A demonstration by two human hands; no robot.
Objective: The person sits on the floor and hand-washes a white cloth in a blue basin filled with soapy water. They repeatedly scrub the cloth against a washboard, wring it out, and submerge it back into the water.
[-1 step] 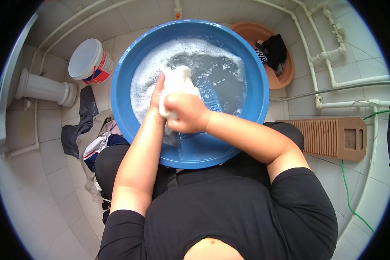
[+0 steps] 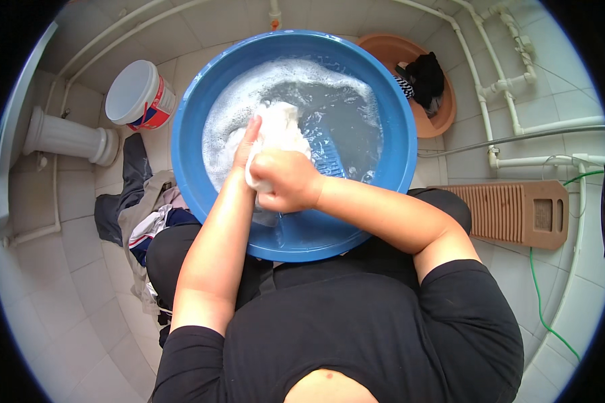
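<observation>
A wet white cloth (image 2: 281, 131) is bunched between my two hands over a big blue basin (image 2: 400, 141) of soapy water. My right hand (image 2: 286, 180) is closed in a fist round the near part of the cloth. At its left edge my left hand (image 2: 246, 148) holds the cloth, thumb pointing away from me; the other fingers are hidden behind the fabric. Part of the cloth hangs down toward the water. Beside it, a ridged blue surface (image 2: 328, 161) shows through the water inside the basin. White foam (image 2: 225, 101) gathers along the far and left sides.
Left of the basin lie heaped clothes (image 2: 148, 208), with a white bucket (image 2: 131, 94) beyond them and a white pedestal (image 2: 70, 138) against the wall. An orange-brown tub (image 2: 444, 121) holds dark clothes at far right. A brown washboard (image 2: 511, 211) and green hose (image 2: 541, 309) are at right.
The cloth has shifted slightly and spreads a little differently between my hands. Both hands keep their hold in nearly the same place.
</observation>
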